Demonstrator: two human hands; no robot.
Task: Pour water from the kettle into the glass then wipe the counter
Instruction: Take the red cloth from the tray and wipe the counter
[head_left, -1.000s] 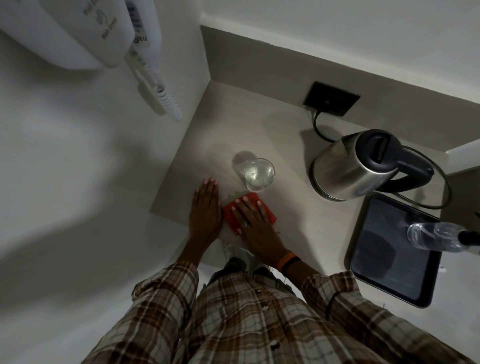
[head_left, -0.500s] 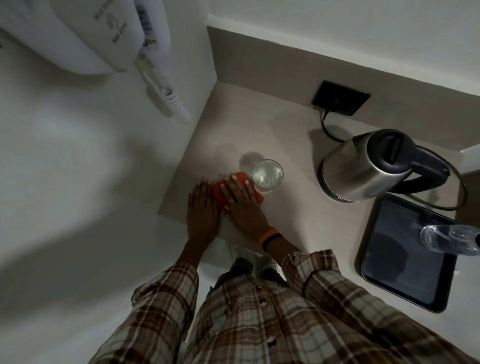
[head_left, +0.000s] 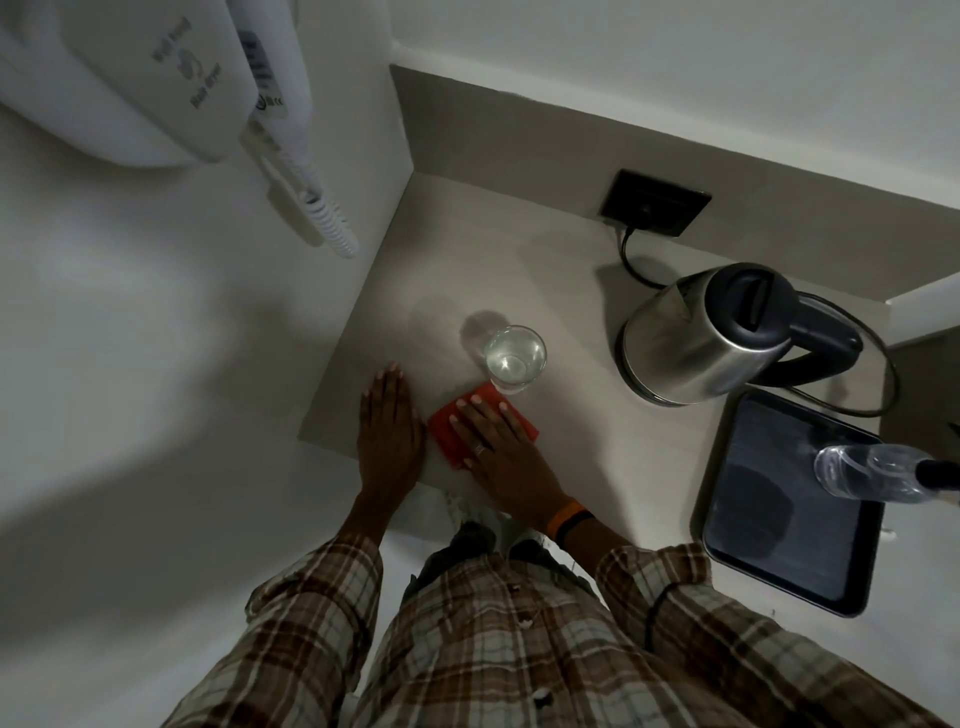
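Since half a second ago, the right hand (head_left: 496, 441) and the red cloth (head_left: 457, 434) under it have slid back rightward and toward the counter's near edge, so the cloth now sits just in front of the glass (head_left: 514, 358) rather than to its left. A gap of bare counter (head_left: 467, 249) has opened between the cloth and the left hand (head_left: 389, 421), which has stayed put.

Seen from a head camera looking straight down in dim light. Most of the cloth is hidden by the right hand; only its left part and a right corner show. Whether its far corner touches the base of the glass cannot be told. A clear plastic bottle (head_left: 872, 470) on the dark tray (head_left: 779, 561) is cut off at the right edge. The white wall-mounted hair dryer (head_left: 130, 78) is cropped at the top left.

Right hand lies flat, palm down, fingers spread, pressing the cloth onto the counter. Left hand lies flat beside it, fingers together, palm on the bare counter near the front edge, holding nothing.

The glass, with water in it, stands upright just beyond the right fingertips. The steel kettle (head_left: 701, 343) stands upright well to the right, its cord running to a black socket (head_left: 655, 203)
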